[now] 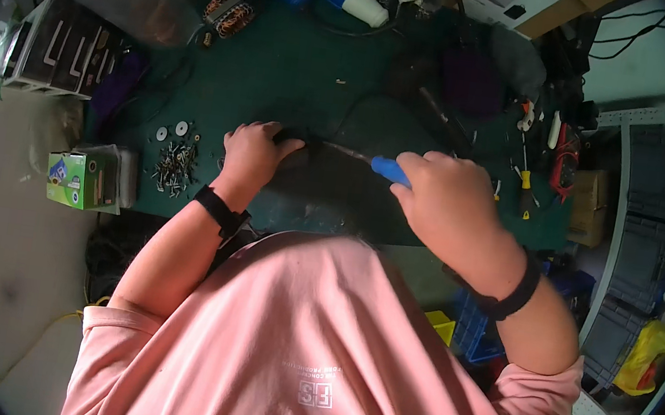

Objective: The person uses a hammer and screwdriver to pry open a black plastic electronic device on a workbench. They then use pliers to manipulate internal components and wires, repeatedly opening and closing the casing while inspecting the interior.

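Note:
My right hand is closed around the blue handle of a tool with a thin metal shaft. The shaft points left, and its tip meets or nearly meets a small black object. My left hand has its fingers closed on that object, thumb toward the tool. The object's shape is lost against the dark green mat, and I cannot make out its kind. Nor can I tell whether the tool is a screwdriver or a soldering iron. Left of my left hand lies a pile of screws with white round discs.
A green box stands at the left edge, below a drawer unit. Toward the right lie a yellow-handled screwdriver and a red meter. Blue-and-white plugs and a cardboard box sit at the back.

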`<action>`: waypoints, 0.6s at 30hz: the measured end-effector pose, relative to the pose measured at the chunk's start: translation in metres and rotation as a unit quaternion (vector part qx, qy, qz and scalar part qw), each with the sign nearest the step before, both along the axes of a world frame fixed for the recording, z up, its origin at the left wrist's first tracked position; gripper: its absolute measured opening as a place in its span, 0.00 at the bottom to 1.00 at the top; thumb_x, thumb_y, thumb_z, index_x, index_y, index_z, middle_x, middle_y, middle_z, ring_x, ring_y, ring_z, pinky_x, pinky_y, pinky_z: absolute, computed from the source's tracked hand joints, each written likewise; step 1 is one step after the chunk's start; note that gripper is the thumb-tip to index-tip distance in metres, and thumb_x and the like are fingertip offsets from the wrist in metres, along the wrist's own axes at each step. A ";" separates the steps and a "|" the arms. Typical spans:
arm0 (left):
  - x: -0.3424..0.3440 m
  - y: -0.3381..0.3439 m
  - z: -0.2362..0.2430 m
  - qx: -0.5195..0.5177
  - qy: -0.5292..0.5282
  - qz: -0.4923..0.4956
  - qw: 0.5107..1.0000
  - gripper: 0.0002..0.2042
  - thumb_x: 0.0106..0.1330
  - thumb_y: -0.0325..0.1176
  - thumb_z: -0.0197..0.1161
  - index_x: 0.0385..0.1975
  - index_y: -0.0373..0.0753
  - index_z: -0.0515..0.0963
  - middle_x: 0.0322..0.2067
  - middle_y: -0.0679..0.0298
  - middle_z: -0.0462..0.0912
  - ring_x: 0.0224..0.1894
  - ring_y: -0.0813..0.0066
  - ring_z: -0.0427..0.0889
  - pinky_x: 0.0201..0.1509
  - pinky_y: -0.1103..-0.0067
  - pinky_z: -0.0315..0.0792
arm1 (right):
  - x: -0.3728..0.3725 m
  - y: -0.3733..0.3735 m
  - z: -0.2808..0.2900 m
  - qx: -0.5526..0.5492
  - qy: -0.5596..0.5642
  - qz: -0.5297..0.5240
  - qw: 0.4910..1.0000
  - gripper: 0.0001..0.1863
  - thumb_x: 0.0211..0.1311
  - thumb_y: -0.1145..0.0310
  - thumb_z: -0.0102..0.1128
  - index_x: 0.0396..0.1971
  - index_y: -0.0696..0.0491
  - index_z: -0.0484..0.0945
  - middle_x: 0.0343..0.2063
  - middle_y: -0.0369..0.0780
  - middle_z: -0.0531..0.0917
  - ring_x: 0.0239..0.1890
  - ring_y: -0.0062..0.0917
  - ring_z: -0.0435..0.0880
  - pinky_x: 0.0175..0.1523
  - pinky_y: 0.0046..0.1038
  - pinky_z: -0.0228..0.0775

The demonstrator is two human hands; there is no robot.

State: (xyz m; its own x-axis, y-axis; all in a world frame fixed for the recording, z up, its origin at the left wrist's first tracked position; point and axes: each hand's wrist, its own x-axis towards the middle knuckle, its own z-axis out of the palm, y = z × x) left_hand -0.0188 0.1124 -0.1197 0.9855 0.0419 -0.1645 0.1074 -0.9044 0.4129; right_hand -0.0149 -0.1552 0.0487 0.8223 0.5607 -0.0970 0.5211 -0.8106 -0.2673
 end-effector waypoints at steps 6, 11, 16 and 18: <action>0.002 -0.001 0.013 -0.033 -0.022 -0.017 0.999 0.20 0.62 0.46 0.68 0.43 0.35 0.84 0.38 0.50 0.86 0.42 0.49 0.84 0.46 0.66 0.76 | 0.010 -0.025 -0.032 0.064 0.041 -0.030 0.997 0.08 0.56 0.67 0.68 0.29 0.55 0.80 0.26 0.47 0.84 0.32 0.44 0.86 0.38 0.42 0.78; 0.004 -0.002 0.016 -0.076 -0.024 -0.028 0.996 0.17 0.62 0.39 0.69 0.41 0.31 0.83 0.35 0.47 0.85 0.37 0.50 0.84 0.43 0.70 0.76 | 0.015 -0.037 -0.052 0.130 0.070 -0.039 0.988 0.08 0.56 0.67 0.68 0.29 0.55 0.80 0.27 0.47 0.84 0.32 0.44 0.86 0.38 0.42 0.78; 0.005 -0.004 0.017 -0.054 -0.013 -0.034 0.998 0.17 0.62 0.39 0.70 0.41 0.30 0.82 0.36 0.46 0.84 0.39 0.49 0.83 0.45 0.70 0.75 | 0.020 -0.043 -0.065 0.163 0.065 -0.031 0.984 0.09 0.56 0.66 0.69 0.30 0.55 0.80 0.27 0.46 0.84 0.31 0.44 0.86 0.38 0.42 0.78; 0.004 -0.003 0.015 -0.048 -0.024 -0.033 0.998 0.19 0.61 0.42 0.70 0.42 0.30 0.83 0.37 0.47 0.85 0.40 0.48 0.83 0.46 0.68 0.75 | 0.023 -0.045 -0.065 0.171 0.061 -0.030 0.983 0.09 0.55 0.66 0.69 0.29 0.55 0.80 0.27 0.46 0.84 0.31 0.44 0.86 0.38 0.42 0.78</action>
State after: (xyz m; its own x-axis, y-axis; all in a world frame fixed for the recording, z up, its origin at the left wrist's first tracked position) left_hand -0.0148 0.1093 -0.1050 0.9924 -0.0369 -0.1170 0.0269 -0.8650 0.5010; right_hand 0.0078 -0.2006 -0.0162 0.8488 0.5287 -0.0108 0.4225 -0.6903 -0.5874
